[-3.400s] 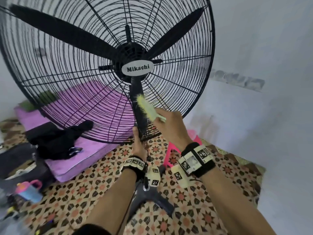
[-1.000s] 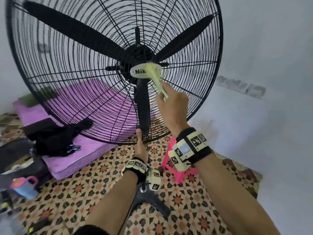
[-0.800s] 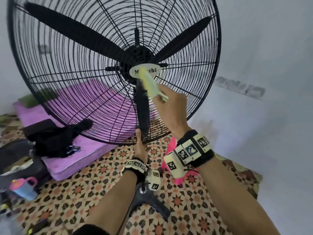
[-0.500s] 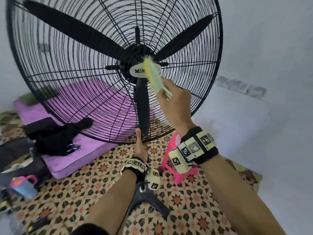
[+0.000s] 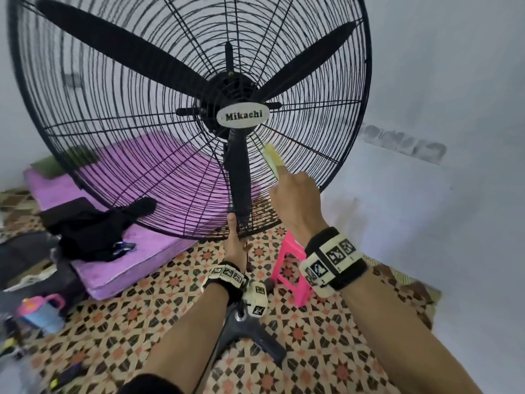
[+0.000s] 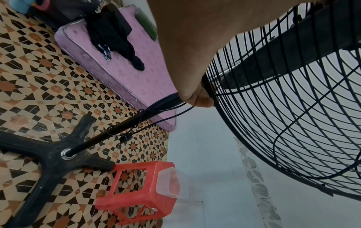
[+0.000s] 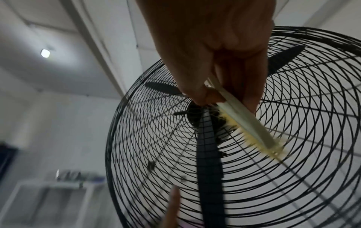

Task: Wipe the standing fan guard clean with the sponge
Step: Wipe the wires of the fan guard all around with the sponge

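Note:
The black wire fan guard point(image 5: 367, 81) fills the upper head view, with a white Mikachi badge point(image 5: 243, 118) at its hub. My right hand point(image 5: 279, 179) pinches a thin yellow-green sponge point(image 5: 271, 159) and holds it against the guard wires below and right of the badge. In the right wrist view the sponge point(image 7: 250, 126) lies edge-on across the wires, its fuzzy yellow side to the guard point(image 7: 136, 138), held between thumb and fingers point(image 7: 207, 97). My left hand point(image 5: 235, 237) grips the fan pole point(image 6: 121, 126) just under the guard's bottom rim point(image 6: 220, 111).
The fan's black cross base point(image 5: 250, 328) stands on patterned floor tiles. A pink stool point(image 5: 289, 265) with a clear plastic tub point(image 6: 171, 183) on it sits beside the base by the white wall. A purple mattress point(image 5: 127, 251) with black clothes point(image 5: 93, 228) lies left. A cup point(image 5: 42, 311) stands at far left.
My right hand has drawn the sponge down from the badge to the wires below and right of the hub. The left hand stays on the pole.

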